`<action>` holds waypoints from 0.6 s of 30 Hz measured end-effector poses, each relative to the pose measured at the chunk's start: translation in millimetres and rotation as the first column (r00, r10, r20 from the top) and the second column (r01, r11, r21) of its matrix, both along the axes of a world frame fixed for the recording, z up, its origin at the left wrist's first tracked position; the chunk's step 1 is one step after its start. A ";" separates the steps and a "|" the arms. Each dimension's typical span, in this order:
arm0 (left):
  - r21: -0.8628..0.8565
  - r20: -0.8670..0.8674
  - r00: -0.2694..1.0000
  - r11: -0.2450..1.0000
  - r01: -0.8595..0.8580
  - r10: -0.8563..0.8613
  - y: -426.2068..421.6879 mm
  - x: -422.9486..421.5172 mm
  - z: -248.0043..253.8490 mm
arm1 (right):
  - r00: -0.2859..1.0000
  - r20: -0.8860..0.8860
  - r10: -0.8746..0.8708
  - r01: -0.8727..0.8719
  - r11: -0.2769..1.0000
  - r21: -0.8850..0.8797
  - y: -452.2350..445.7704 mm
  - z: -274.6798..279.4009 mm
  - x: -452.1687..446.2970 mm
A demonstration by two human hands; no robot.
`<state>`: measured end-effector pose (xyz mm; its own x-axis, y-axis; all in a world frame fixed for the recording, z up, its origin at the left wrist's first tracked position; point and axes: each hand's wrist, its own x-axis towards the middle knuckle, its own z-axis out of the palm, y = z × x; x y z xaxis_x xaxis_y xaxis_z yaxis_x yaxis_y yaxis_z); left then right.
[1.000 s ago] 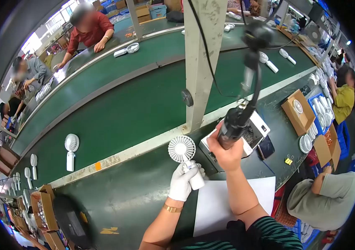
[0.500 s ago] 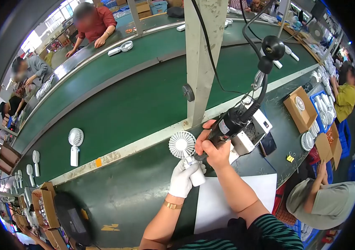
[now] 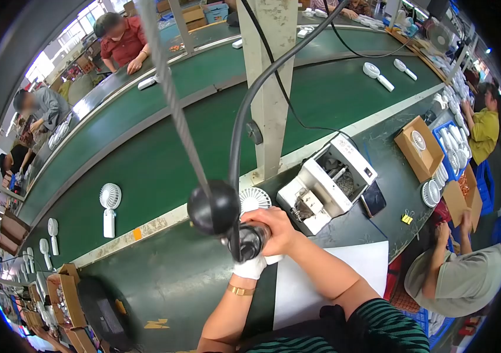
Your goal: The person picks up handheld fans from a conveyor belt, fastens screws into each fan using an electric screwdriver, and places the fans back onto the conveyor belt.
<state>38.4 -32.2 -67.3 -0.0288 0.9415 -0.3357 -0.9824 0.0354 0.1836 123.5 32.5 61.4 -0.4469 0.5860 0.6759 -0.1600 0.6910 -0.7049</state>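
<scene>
My right hand (image 3: 278,229) is closed around a black electric screwdriver (image 3: 253,238) that hangs from a cable with a black ball (image 3: 213,207). The tool stands nearly upright over a white handheld fan (image 3: 254,199), and its tip is hidden from me. Below it, my left hand (image 3: 250,268), in a white glove, grips the fan's handle. Most of that handle and the left fingers are covered by the screwdriver and my right hand. The fan's round grille shows just beyond my hands.
Right of my hands stands a white screw feeder (image 3: 361,163), with a phone (image 3: 374,199) beside it. A white sheet (image 3: 362,259) lies on the bench. Beyond runs a green conveyor (image 3: 162,159) carrying several fans. Cardboard boxes (image 3: 420,152) and co-workers are at the sides.
My right hand has swung the screwdriver left and tilted it upright over the fan. The screw feeder, partly covered before, now shows fully. My left hand has hardly moved.
</scene>
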 end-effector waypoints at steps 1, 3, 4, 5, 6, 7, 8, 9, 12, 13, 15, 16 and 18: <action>-0.038 -0.011 1.000 0.999 -0.008 0.007 -0.2 1.6 14.9 | 1.000 -0.010 -0.010 0.010 1.000 0.002 -0.3 0.1 0.5; -0.087 -0.071 0.997 0.996 0.011 -0.017 -1.7 6.4 37.9 | 0.994 0.039 -0.101 0.102 0.995 -0.022 -0.6 2.6 6.0; -0.097 -0.123 0.991 0.994 0.041 -0.053 -3.6 9.0 47.6 | 0.987 0.047 -0.154 0.157 0.985 -0.069 -2.7 10.7 10.0; -0.105 -0.187 0.977 0.991 0.080 -0.098 -4.4 11.1 58.8 | 0.977 0.058 -0.205 0.210 0.971 -0.114 -5.4 22.7 15.7; -0.104 -0.270 0.950 0.985 0.136 -0.160 -6.9 10.8 67.1 | 0.967 -0.042 -0.250 0.245 0.964 -0.102 -5.0 35.6 21.7; -0.106 -0.351 0.911 0.976 0.191 -0.216 -9.6 10.4 75.1 | 0.952 -0.104 -0.288 0.272 0.952 -0.142 -1.5 36.0 30.5; -0.114 -0.428 0.864 0.964 0.239 -0.265 -11.9 10.3 79.4 | 0.931 -0.165 -0.325 0.295 0.938 -0.183 1.7 36.5 39.4; -0.108 -0.428 0.863 0.963 0.247 -0.269 -12.3 10.9 81.5 | 0.913 -0.187 -0.363 0.282 0.891 -0.356 1.4 40.4 46.6; -0.108 -0.468 0.830 0.951 0.288 -0.304 -11.0 14.2 83.0 | 0.889 -0.222 -0.401 0.257 0.837 -0.482 11.0 40.3 43.5; -0.105 -0.481 0.823 0.952 0.287 -0.301 -11.9 14.6 83.3 | 0.896 -0.192 -0.401 0.267 0.830 -0.489 11.2 36.7 41.4; -0.087 -0.505 0.814 0.955 0.282 -0.287 -11.7 16.7 86.0 | 0.909 -0.129 -0.397 0.289 0.822 -0.490 12.6 36.0 38.0; -0.107 -0.524 0.804 0.958 0.265 -0.281 -11.9 18.6 90.6 | 0.912 -0.199 -0.358 0.208 0.822 -0.530 9.7 40.0 33.6; -0.106 -0.563 0.776 0.956 0.273 -0.285 -10.8 18.4 89.2 | 0.924 -0.254 -0.285 0.108 0.833 -0.542 8.5 36.8 26.0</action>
<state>56.8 -43.0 22.0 0.0444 0.9322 -0.3592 -0.6483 0.3004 0.6996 149.5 41.1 98.2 -0.1018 0.9359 0.3372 -0.3315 0.2877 -0.8985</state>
